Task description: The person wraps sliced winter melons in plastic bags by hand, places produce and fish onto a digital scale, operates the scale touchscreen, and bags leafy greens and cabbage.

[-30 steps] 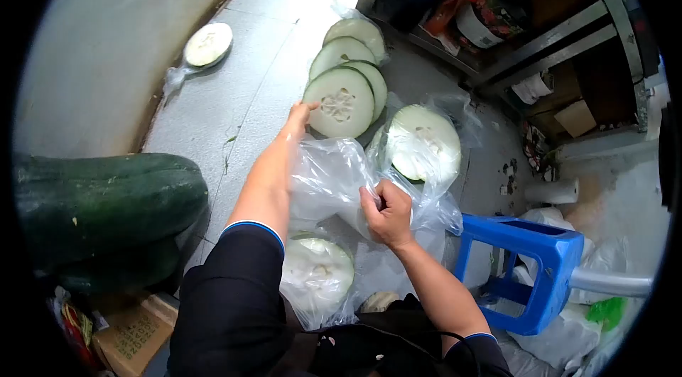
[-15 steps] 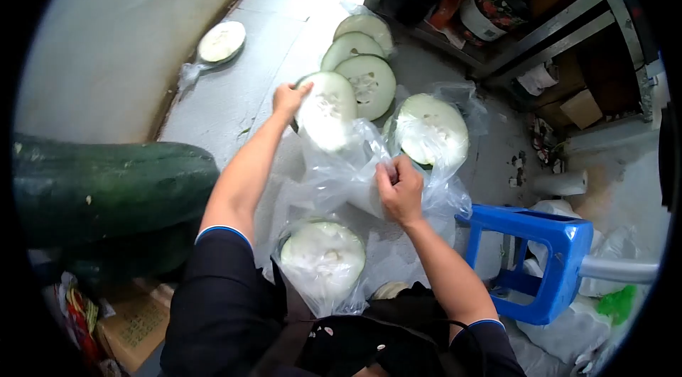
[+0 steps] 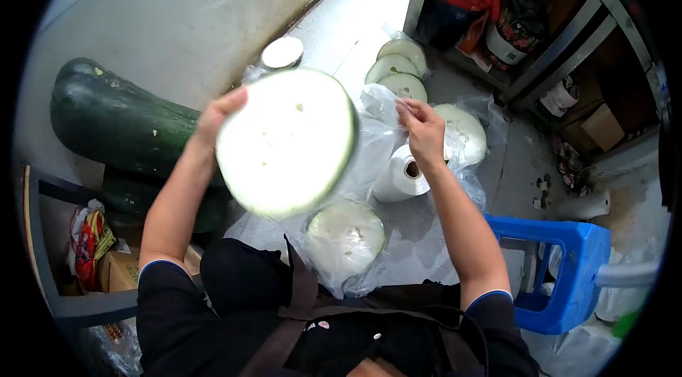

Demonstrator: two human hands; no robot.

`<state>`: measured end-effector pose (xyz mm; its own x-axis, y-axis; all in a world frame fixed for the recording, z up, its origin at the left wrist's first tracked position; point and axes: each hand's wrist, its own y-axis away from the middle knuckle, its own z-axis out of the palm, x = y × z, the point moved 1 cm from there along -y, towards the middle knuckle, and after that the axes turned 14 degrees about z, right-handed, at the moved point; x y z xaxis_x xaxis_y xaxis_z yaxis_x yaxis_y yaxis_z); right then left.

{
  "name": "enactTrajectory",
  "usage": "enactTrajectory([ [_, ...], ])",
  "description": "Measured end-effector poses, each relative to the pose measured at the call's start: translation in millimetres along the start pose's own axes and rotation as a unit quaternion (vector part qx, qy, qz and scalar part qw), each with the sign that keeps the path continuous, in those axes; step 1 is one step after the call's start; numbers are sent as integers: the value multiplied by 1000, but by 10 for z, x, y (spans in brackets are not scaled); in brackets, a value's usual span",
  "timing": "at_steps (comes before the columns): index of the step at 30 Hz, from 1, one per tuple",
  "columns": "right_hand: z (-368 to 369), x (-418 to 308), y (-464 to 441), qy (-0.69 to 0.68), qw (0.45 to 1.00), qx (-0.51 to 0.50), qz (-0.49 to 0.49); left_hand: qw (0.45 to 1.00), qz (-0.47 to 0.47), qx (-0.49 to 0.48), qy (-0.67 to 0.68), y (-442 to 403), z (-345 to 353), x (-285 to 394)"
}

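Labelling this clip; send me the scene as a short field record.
left grip: holds a large melon slice by its edge, cut face showing
right grip: pinches clear plastic
beside right forearm: white roll, hollow core showing
nearest body: plastic-covered slice
far side: three overlapping slices
person's left: dark green whole melon
person's right: blue stool
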<state>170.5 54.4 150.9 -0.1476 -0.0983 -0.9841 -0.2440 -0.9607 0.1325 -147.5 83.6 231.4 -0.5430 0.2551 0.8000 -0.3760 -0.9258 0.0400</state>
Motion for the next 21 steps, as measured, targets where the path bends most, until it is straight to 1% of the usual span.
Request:
enactTrajectory([
  [1,54,-133,-14,20,998,-63,-8,999,-1,-38,17,69,119,-140],
  [3,154,-452,32,64,980,-188,-23,998,-11,4,-68,132,254,-397],
  [5,235,-784,217,125,956,-266,1,995,-45,-77,-47,61,312,-589],
  [6,254,-969,371,158,945,-288,-4,994,-34,-83,-62,39,349,-668],
  [7,237,-984,423,148,938,-312,0,992,-68,-89,-63,23,363,-718],
  [9,139,-1053,561,217,933,-287,11,984,-134,-96,-66,-6,333,-761],
  [10,79,-1066,641,269,937,-211,-76,985,-123,-82,-89,5,327,-794],
  [11,17,-1050,754,316,925,-136,-159,988,-115,-91,-52,17,340,-806],
  [12,-40,-1026,834,358,901,-62,-237,989,-107,-97,-14,52,382,-783],
  [13,-129,-867,804,409,852,0,-326,990,-98,-99,24,98,426,-750],
  [14,-201,-736,781,422,837,38,-347,988,-100,-89,76,139,513,-709],
  [15,-208,-684,797,432,820,73,-368,988,-100,-88,76,178,506,-692],
  [17,-177,-681,809,384,876,129,-264,989,-90,-93,68,206,478,-618],
  [18,-148,-706,805,357,897,156,-211,987,-88,-112,78,219,449,-608],
  [19,-123,-704,768,273,952,95,-106,987,-81,-109,81,252,438,-584],
  [20,-104,-706,723,183,983,32,3,988,-76,-108,83,290,436,-567],
  [21,-90,-710,677,91,989,-30,113,988,-71,-108,86,310,436,-551],
])
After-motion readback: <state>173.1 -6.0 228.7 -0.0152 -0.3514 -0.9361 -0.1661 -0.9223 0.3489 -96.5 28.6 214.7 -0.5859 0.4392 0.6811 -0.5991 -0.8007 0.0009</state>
